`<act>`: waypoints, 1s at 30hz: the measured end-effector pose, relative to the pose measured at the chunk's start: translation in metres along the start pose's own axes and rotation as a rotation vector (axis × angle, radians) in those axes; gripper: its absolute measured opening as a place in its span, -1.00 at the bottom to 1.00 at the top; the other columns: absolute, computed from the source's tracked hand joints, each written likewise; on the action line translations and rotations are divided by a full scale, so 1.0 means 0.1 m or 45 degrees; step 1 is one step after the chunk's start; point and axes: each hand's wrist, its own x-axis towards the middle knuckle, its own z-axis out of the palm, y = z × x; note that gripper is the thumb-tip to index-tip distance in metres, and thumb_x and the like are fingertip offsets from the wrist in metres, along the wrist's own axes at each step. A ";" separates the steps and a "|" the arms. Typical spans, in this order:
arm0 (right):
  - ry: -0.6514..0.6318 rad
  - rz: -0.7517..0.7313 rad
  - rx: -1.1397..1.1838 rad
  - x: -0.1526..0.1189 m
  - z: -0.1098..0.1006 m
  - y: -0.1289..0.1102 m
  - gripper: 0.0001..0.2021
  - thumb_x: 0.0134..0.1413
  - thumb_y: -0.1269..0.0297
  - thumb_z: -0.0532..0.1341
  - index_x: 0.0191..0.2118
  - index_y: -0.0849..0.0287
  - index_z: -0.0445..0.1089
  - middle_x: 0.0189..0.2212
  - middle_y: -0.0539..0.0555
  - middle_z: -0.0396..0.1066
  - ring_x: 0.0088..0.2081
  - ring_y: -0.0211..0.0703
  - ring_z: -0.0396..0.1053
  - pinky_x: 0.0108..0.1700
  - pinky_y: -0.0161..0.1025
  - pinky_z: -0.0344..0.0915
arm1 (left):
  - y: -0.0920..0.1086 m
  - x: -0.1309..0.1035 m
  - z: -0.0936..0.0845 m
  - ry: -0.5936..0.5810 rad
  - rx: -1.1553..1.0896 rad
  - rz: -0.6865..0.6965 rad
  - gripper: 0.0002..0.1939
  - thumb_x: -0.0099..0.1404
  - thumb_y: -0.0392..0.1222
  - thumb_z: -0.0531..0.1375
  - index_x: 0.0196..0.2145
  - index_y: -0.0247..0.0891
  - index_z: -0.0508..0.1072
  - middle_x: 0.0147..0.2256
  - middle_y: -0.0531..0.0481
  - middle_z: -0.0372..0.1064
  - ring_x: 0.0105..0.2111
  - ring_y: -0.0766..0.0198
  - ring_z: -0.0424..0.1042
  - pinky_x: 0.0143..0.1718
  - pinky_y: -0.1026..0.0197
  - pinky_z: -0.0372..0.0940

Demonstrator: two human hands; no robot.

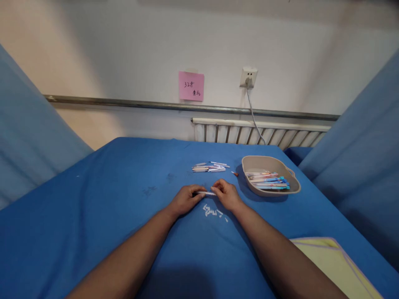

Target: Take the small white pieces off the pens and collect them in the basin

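A slim whitish pen (205,192) lies level between my two hands, just above the blue cloth. My left hand (187,198) is closed round its left part. At the other end, my right hand (227,193) pinches the tip between thumb and fingers. Small white scraps (210,211) are scattered on the cloth just in front of me, below the pen. Beyond my hands, a loose pile of pens and thin refills (210,167) rests on the cloth. A small brown-orange piece (235,174) lies to the right of that pile.
A beige basket (294,189) at the right holds several pens (269,181), some with blue ends. A yellow cloth (332,259) lies at the lower right. Behind the blue-covered table (102,187) are a metal rail (140,103), a radiator (243,132) and a plugged-in cable (253,110).
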 end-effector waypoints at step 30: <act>0.001 0.195 0.651 0.09 -0.02 0.02 -0.68 -0.19 0.03 0.25 -0.40 0.19 0.31 -0.68 -0.12 0.26 -0.68 -0.37 0.18 -0.60 -0.41 0.11 | 0.03 0.00 -0.04 0.060 0.187 -0.006 -0.69 0.28 -0.05 0.02 -0.18 -0.23 0.46 -0.27 0.00 0.47 -0.27 0.21 0.40 -0.24 0.26 0.24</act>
